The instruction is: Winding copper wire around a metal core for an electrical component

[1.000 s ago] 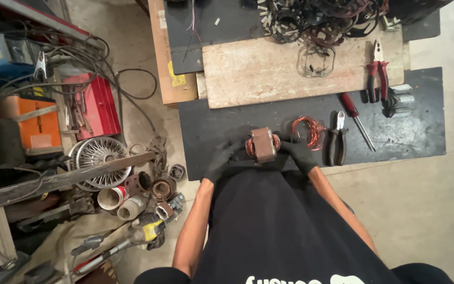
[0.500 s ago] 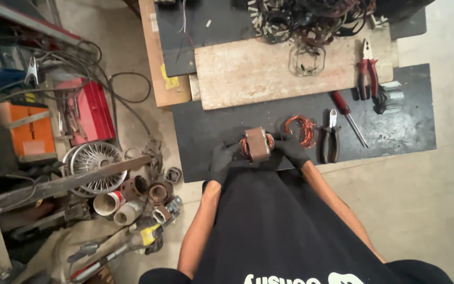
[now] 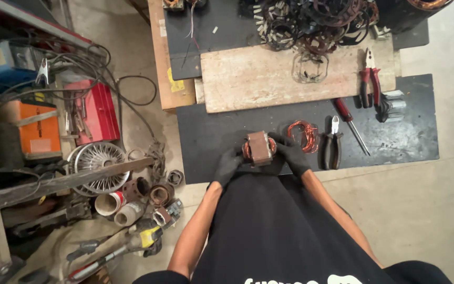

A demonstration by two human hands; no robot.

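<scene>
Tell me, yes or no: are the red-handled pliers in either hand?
No, the red-handled pliers lie on the wooden board, while both hands hold the copper-wound core.

- Single view: camera on my head, looking almost straight down past my chest.
- My black shirt point(image 3: 279, 226) fills the bottom centre, so frame top is what's in front of me.
- Medium range: the whole black mat point(image 3: 206, 131) and the wooden board point(image 3: 248, 79) fit, plus floor clutter on my left.
- My hands sit mid-frame, small.
- No second view, nothing shared.
</scene>
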